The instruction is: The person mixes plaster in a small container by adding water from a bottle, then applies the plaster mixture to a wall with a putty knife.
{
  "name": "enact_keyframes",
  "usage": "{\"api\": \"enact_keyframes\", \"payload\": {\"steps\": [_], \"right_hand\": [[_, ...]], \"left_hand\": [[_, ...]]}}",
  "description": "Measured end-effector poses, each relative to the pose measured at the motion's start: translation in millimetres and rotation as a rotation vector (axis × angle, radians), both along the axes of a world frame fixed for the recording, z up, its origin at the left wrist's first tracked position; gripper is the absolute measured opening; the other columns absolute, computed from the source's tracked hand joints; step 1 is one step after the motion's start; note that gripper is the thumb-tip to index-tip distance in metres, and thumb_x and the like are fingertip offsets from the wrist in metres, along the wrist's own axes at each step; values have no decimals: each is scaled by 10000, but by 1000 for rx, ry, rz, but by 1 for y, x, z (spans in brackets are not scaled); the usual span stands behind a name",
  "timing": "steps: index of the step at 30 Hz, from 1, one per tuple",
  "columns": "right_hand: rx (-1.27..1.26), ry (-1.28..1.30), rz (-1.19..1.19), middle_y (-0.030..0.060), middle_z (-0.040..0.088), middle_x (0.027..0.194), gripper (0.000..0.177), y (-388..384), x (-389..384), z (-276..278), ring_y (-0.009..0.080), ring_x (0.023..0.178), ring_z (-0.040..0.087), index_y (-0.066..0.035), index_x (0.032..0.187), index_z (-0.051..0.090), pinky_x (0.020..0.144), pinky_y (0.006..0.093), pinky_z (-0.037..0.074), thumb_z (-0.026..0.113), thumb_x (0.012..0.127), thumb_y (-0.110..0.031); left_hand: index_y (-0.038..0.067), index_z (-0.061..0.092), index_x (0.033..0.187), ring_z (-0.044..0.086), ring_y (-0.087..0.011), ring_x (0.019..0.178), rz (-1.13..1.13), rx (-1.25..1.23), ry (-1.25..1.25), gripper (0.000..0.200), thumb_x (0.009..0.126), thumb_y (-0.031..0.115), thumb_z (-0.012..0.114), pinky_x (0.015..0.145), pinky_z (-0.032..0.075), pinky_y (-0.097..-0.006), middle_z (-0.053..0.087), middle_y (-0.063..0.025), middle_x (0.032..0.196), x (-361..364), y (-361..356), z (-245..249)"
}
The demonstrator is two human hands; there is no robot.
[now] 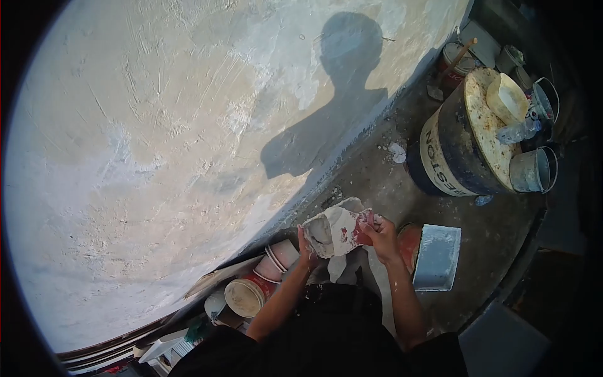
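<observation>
In front of my body, my left hand [306, 251] grips the left edge of a container caked with white putty [320, 235]. Wet grey putty shows in its near-left part. My right hand [381, 239] is closed, thumb on top, on a red putty spreader [363, 230] smeared with white. The spreader lies against or over the container's right side, and its lower edge cannot be made out. White specks dot my right forearm.
A roughly plastered wall [157, 144] rises at the left, bearing my shadow. A large drum [433, 151] stands at the right with a bottle and tub on top. Paint buckets [245, 298] lie by the wall; a grey tray [439, 257] rests on the concrete floor.
</observation>
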State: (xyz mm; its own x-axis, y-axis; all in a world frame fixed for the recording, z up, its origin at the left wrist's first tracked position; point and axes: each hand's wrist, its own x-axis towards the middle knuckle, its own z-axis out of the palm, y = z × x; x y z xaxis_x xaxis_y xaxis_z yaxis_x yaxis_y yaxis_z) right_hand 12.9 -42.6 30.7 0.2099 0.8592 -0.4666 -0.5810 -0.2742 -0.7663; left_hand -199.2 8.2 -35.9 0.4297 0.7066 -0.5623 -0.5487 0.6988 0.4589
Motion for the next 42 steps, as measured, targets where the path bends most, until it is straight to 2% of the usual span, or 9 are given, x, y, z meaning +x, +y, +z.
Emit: {"api": "enact_keyframes", "payload": {"steps": [4,9,12,16,20,30,34,38,42], "right_hand": [[4,13,-151,92,683,945,182,33,7,-30,114,808,653,40,1055,604,724,259,537,621,887,-28],[-15,-185,-288,84,694,934,225,102,4,-168,114,817,651,39,1052,603,710,259,511,657,857,-60],[-64,-438,-348,130,696,872,195,155,-16,-255,162,788,678,26,1008,610,685,293,506,658,839,-58],[-216,-788,-394,221,639,798,122,228,-65,-336,383,769,649,27,934,597,652,413,496,621,832,-36],[-61,-833,-447,204,608,787,140,272,-111,-364,389,778,615,15,915,599,673,459,479,632,780,1],[151,-671,-247,184,646,862,176,218,-108,-333,348,799,653,25,945,618,676,390,517,662,780,-15],[-87,-418,-332,169,672,927,152,190,-88,-328,229,854,682,31,986,612,726,305,514,626,842,-14],[-176,-170,-691,98,674,912,149,195,-69,-420,141,842,651,55,1000,599,698,275,509,577,859,11],[-211,-40,-772,82,670,911,155,230,-67,-475,128,824,637,50,999,605,706,263,498,585,850,17]], "left_hand": [[114,387,1420,440,-335,1284,-64,-72,51,735,919,649,335,1089,324,-510,456,-128,1403,-40,25,-52],[95,444,1382,474,-323,1253,-139,-147,172,745,916,668,342,1059,358,-504,499,-119,1367,-97,50,-135],[98,458,1371,478,-323,1246,-196,-196,302,748,910,678,348,1062,351,-507,513,-114,1351,-140,46,-193],[96,463,1364,486,-329,1230,-162,-335,339,762,902,691,347,1060,346,-520,517,-111,1346,-165,29,-225],[92,468,1358,478,-335,1237,-150,-349,433,775,891,700,358,1055,351,-532,500,-110,1365,-175,17,-224],[99,449,1381,443,-362,1269,-182,-332,581,826,867,731,313,1058,337,-562,462,-130,1404,-161,25,-218],[88,450,1377,444,-358,1267,-152,-312,475,818,876,722,325,1060,337,-552,465,-132,1399,-168,28,-226],[69,461,1363,456,-341,1259,-134,-326,425,813,883,716,348,1065,338,-533,483,-127,1386,-168,26,-228],[72,438,1386,445,-341,1272,-147,-318,479,836,877,728,341,1076,319,-539,465,-126,1406,-160,25,-223]]}}
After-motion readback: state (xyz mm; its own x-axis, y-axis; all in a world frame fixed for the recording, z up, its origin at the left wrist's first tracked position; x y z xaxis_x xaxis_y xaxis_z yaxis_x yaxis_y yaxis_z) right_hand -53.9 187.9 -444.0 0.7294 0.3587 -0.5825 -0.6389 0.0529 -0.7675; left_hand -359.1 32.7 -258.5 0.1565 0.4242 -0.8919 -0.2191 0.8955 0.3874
